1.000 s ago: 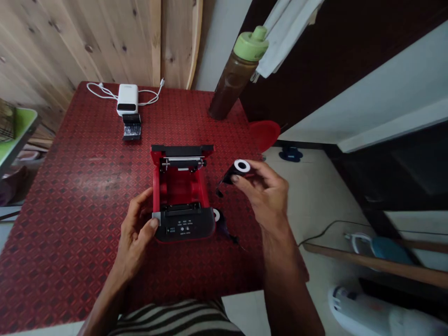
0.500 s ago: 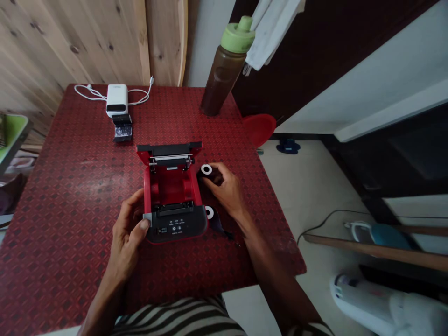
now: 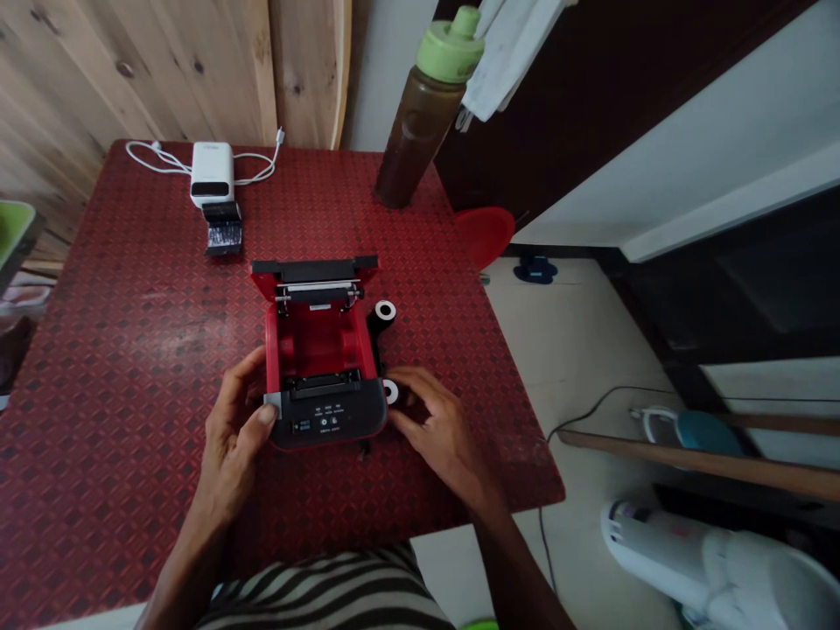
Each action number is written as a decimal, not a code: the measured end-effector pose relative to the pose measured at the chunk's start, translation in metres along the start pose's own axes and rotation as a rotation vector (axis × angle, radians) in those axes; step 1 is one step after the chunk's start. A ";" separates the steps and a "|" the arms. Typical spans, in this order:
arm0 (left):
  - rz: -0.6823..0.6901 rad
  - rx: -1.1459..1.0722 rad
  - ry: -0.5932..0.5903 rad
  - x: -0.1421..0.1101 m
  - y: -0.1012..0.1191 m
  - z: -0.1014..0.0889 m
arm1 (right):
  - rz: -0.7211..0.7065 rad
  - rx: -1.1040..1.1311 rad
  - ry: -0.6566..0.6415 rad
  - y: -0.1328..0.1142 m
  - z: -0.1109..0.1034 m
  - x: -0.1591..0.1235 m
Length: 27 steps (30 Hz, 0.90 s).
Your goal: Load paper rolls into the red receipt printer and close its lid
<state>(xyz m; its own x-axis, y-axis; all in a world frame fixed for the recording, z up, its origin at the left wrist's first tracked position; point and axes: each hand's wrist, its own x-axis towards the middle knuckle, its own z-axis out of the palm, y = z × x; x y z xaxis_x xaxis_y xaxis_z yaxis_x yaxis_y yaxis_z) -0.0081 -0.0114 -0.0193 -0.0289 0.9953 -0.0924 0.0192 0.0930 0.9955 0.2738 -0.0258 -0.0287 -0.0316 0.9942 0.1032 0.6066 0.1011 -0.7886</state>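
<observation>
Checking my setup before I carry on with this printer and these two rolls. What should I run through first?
1. Red-and-black printer steadied: ok, the left hand grips its left side.
2. Lid open: ok, folded back at the far end.
3. Red compartment reachable: ok, nothing covers it.
4. Far roll stable: ok, it stands upright beside the printer, white core on top.
5. Near roll in hand: cannot tell, the right hand is right beside it, but any contact is hidden.
</observation>
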 end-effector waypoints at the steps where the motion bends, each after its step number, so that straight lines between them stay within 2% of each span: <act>1: 0.005 0.007 0.000 0.000 0.000 0.000 | -0.017 0.000 0.036 0.000 0.006 0.000; 3: 0.010 0.007 -0.009 0.000 0.001 0.000 | -0.029 -0.008 0.073 0.000 0.013 -0.002; 5: 0.011 -0.009 -0.022 0.000 0.002 0.000 | -0.028 -0.028 0.085 -0.003 0.009 -0.006; 10: 0.021 -0.007 -0.032 0.000 0.006 0.002 | -0.072 -0.123 0.017 -0.034 -0.039 -0.024; 12: 0.011 -0.020 -0.036 0.000 0.007 0.003 | -0.081 -0.147 -0.035 -0.054 -0.058 -0.022; 14: -0.006 -0.036 -0.039 -0.001 0.008 0.004 | -0.145 -0.159 -0.070 -0.071 -0.067 -0.010; 16: -0.020 -0.043 -0.042 -0.002 0.008 0.004 | -0.271 -0.185 -0.087 -0.084 -0.063 0.013; 18: -0.018 -0.045 -0.050 -0.002 0.008 0.003 | -0.411 -0.266 -0.106 -0.093 -0.049 0.041; 20: -0.007 -0.044 -0.057 -0.002 0.007 0.003 | -0.489 -0.427 -0.166 -0.100 -0.030 0.068; 23: -0.005 -0.040 -0.050 -0.001 0.006 0.003 | -0.509 -0.702 -0.290 -0.109 -0.009 0.093; 27: -0.036 -0.057 -0.058 -0.002 0.005 0.004 | -0.475 -0.853 -0.333 -0.118 -0.002 0.096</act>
<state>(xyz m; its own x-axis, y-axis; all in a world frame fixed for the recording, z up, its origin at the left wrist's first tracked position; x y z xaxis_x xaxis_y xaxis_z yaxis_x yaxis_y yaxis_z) -0.0039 -0.0128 -0.0138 0.0292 0.9914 -0.1276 -0.0382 0.1286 0.9910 0.2003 0.0580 0.0757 -0.5551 0.8316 0.0161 0.8317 0.5552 -0.0042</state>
